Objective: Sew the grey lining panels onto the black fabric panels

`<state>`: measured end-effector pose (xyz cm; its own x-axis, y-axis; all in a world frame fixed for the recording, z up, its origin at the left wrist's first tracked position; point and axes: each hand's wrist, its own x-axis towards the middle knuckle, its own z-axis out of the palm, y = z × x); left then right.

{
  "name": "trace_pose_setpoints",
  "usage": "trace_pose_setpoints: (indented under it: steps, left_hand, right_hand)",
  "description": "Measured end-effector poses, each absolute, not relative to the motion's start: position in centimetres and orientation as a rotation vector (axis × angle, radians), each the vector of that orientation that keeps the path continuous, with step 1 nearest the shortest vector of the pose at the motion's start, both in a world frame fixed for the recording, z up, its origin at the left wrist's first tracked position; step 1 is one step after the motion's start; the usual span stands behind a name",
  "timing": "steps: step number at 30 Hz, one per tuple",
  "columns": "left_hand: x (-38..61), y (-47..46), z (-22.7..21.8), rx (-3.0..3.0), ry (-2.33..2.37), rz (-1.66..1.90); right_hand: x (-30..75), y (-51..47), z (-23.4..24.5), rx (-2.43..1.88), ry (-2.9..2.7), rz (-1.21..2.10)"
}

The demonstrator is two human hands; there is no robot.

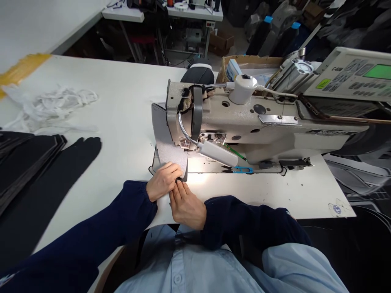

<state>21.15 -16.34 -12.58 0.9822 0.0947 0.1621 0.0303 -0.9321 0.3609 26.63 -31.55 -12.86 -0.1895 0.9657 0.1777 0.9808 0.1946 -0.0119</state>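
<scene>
A grey fabric strip with a dark edge runs from behind the head of the sewing machine toward me, passing beside the needle area. My left hand is closed on the near end of this strip, fingers curled over it. Touching the dark edge at the same end, my right hand lies with its fingers stretched forward and close together. What the fingertips press on is partly hidden. A lamp on a bendable metal neck lights the machine bed.
Dark fabric pieces are stacked at the left, with a heap of white strips behind them. Blue thread snips lie on the machine bed. A cardboard box and a control panel stand behind and right.
</scene>
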Motion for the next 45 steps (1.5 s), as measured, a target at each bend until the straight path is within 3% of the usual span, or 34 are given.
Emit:
trace_pose_setpoints:
  steps: [10, 23, 34, 45]
  left_hand:
    - [23.4, -14.9, -12.1, 2.857, 0.025, 0.233]
    - [25.4, -12.1, -12.6, 2.856, -0.027, 0.274]
    - [27.3, -10.2, -12.7, 2.813, 0.264, 0.222]
    - [27.9, -8.1, -11.8, 2.796, 0.170, 0.215]
  right_hand:
    - [28.5, -29.7, -13.9, -1.908, -2.270, -0.386]
    - [30.9, -26.8, -15.1, -1.967, -2.183, -0.247]
    - [31.3, -25.1, -14.6, -2.078, -2.061, -0.086]
    - [31.4, -25.4, -15.8, -2.043, -2.023, -0.161]
